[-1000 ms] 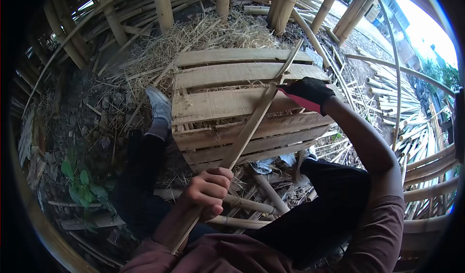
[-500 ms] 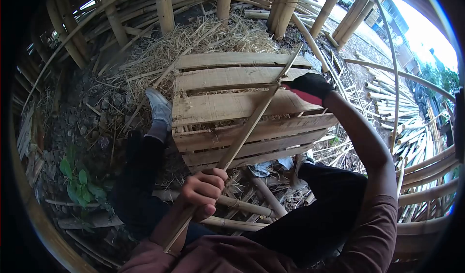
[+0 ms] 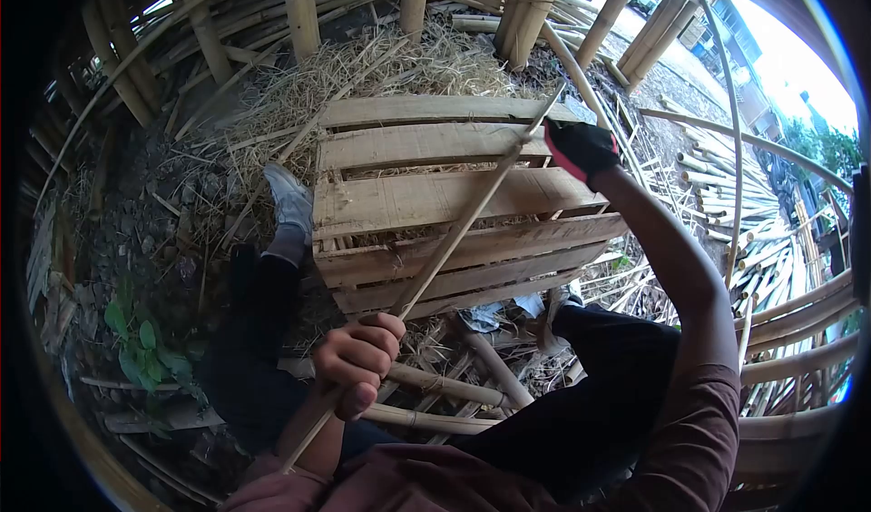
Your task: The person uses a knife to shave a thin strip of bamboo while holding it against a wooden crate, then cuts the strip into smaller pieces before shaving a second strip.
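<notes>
A long, thin bamboo strip [image 3: 454, 240] runs on a slant from the near left to the far right, crossing above a wooden pallet [image 3: 435, 203] that lies in the middle of the scene. The bare left hand [image 3: 358, 358] is fisted tightly around the near part of the strip, fingers curled over it and thumb underneath, with the strip's near end passing under the forearm towards the body. The right hand [image 3: 581, 147], in a black glove with a red cuff, is closed at the far part of the strip near the pallet's far right corner; whether it grips the strip itself or a tool against it cannot be told. The strip's far tip sticks out beyond the glove. A grey shoe [image 3: 290, 199] on the person's left foot rests against the pallet's left edge, with the dark trouser leg running back from it. Dry straw [image 3: 381, 67] is heaped beyond the pallet, upright bamboo poles [image 3: 299, 13] stand at the far side, and cut bamboo lengths [image 3: 780, 240] are stacked on the right. A small green plant [image 3: 141, 344] grows at the near left.
</notes>
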A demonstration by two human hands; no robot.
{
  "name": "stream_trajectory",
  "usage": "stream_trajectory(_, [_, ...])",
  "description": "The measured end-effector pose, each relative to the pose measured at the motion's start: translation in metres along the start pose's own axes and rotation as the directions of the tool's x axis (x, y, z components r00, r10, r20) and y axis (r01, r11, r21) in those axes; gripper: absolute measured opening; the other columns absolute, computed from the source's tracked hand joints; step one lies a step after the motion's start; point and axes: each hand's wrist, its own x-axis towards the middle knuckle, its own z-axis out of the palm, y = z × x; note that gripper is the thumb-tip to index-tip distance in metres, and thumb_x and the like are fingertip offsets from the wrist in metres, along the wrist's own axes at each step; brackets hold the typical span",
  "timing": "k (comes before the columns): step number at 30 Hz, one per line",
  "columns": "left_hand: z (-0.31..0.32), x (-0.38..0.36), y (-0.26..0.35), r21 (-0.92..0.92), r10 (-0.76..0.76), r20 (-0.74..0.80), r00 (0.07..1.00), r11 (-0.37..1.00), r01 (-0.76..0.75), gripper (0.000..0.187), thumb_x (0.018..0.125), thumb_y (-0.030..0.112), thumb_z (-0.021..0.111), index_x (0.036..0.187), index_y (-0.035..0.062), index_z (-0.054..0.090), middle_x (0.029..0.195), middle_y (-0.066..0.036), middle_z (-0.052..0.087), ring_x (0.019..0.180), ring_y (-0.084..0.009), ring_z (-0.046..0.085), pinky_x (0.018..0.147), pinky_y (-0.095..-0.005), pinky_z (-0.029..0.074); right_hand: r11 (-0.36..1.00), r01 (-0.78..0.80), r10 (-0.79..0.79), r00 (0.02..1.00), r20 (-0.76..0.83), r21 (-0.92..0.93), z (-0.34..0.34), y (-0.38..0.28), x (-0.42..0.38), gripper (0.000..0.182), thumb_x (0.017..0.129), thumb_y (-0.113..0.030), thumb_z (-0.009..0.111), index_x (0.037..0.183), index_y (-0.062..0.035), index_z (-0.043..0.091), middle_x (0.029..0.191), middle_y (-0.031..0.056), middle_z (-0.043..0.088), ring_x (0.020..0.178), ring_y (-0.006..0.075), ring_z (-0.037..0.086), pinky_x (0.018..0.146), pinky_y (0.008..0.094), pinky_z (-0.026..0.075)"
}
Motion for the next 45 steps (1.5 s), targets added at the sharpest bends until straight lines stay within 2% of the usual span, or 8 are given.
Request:
stream_trajectory(9, [-0.009, 0.000, 0.008, 0.004, -0.044, -0.175, 0.984, 0.999, 0.046, 0.063, 0.098, 0.033, 0.054, 0.045, 0.0088, 0.031, 0.046, 0.000, 0.030, 0.044, -0.0179, 0.038, 0.057, -0.0364, 0.039, 0.940, -0.245, 0.232, 0.969, 0.081, 0.239, -0.031, -0.056, -0.051, 0.082, 0.098, -0.067, 0.019, 0.083, -0.0080, 0.075, 0.081, 0.0210, 0.070, 0.087, 0.0409, 0.068, 0.086, 0.0466, 0.049])
stream_trajectory(18, [-0.003, -0.002, 0.004, 0.006, -0.024, -0.165, 0.986, 1.000, 0.025, 0.060, 0.095, 0.030, 0.055, 0.044, 0.0110, 0.029, 0.043, 0.002, 0.031, 0.042, -0.0152, 0.036, 0.054, -0.0321, 0.034, 0.736, 0.668, -0.661, 0.744, -0.097, 0.115, -0.048, -0.140, -0.135, 0.041, 0.098, -0.051, 0.050, 0.082, -0.0218, 0.075, 0.055, 0.0066, 0.060, 0.047, 0.0262, 0.062, 0.042, 0.0396, 0.045])
stream_trajectory(23, [-0.003, -0.001, 0.001, -0.003, 0.021, -0.039, 0.999, 1.000, -0.021, 0.057, 0.094, 0.027, 0.053, 0.045, 0.0098, 0.031, 0.044, 0.001, 0.032, 0.043, -0.0165, 0.039, 0.053, -0.0328, 0.036, 0.996, -0.002, 0.012, 0.994, 0.108, -0.095, -0.022, -0.067, -0.034, 0.075, 0.100, -0.061, 0.020, 0.075, -0.0134, 0.073, 0.070, 0.0100, 0.069, 0.066, 0.0323, 0.068, 0.069, 0.0444, 0.054])
stream_trajectory(28, [0.011, 0.007, -0.002, 0.024, 0.061, 0.083, 0.995, 0.998, -0.063, 0.049, 0.092, 0.019, 0.053, 0.048, 0.0087, 0.033, 0.049, 0.000, 0.035, 0.046, -0.0178, 0.041, 0.056, -0.0347, 0.040, 0.992, -0.113, 0.097, 0.967, 0.235, 0.054, -0.041, -0.070, -0.034, 0.079, 0.096, -0.068, 0.023, 0.086, -0.0087, 0.074, 0.090, 0.0180, 0.072, 0.092, 0.0332, 0.069, 0.089, 0.0436, 0.050])
stream_trajectory(33, [0.013, 0.008, -0.001, 0.026, 0.061, 0.067, 0.996, 0.998, -0.063, 0.047, 0.091, 0.016, 0.052, 0.048, 0.0085, 0.033, 0.049, 0.000, 0.034, 0.045, -0.0174, 0.039, 0.055, -0.0349, 0.040, 0.887, 0.459, -0.461, 0.886, 0.052, 0.043, -0.053, -0.143, -0.067, 0.058, 0.099, -0.060, 0.037, 0.100, -0.0129, 0.070, 0.083, 0.0095, 0.071, 0.083, 0.0295, 0.070, 0.069, 0.0439, 0.055])
stream_trajectory(35, [0.014, 0.008, -0.001, 0.039, 0.055, 0.082, 0.995, 0.998, -0.059, 0.047, 0.090, 0.016, 0.052, 0.048, 0.0084, 0.033, 0.049, 0.000, 0.034, 0.045, -0.0174, 0.039, 0.055, -0.0350, 0.040, 0.587, 0.810, -0.761, 0.556, -0.334, 0.009, -0.032, -0.158, -0.068, 0.035, 0.100, -0.042, 0.050, 0.119, -0.0184, 0.066, 0.095, 0.0071, 0.071, 0.078, 0.0263, 0.070, 0.063, 0.0380, 0.056])
stream_trajectory(41, [0.016, 0.008, -0.001, 0.046, 0.056, 0.074, 0.996, 0.997, -0.060, 0.048, 0.091, 0.016, 0.051, 0.048, 0.0083, 0.032, 0.048, 0.000, 0.033, 0.044, -0.0173, 0.039, 0.054, -0.0347, 0.042, 0.494, 0.869, -0.841, 0.469, -0.271, -0.027, -0.029, -0.198, -0.068, 0.031, 0.098, -0.027, 0.051, 0.125, -0.0134, 0.060, 0.087, 0.0085, 0.068, 0.076, 0.0280, 0.069, 0.061, 0.0409, 0.053])
stream_trajectory(45, [0.013, 0.010, 0.000, 0.053, 0.058, 0.117, 0.991, 0.997, -0.064, 0.049, 0.092, 0.015, 0.049, 0.048, 0.0083, 0.031, 0.048, 0.000, 0.033, 0.044, -0.0175, 0.039, 0.053, -0.0348, 0.041, 0.798, 0.584, -0.600, 0.794, -0.098, -0.152, -0.035, -0.188, -0.055, 0.025, 0.096, -0.018, 0.052, 0.117, -0.0098, 0.062, 0.079, 0.0087, 0.069, 0.071, 0.0272, 0.069, 0.057, 0.0395, 0.052])
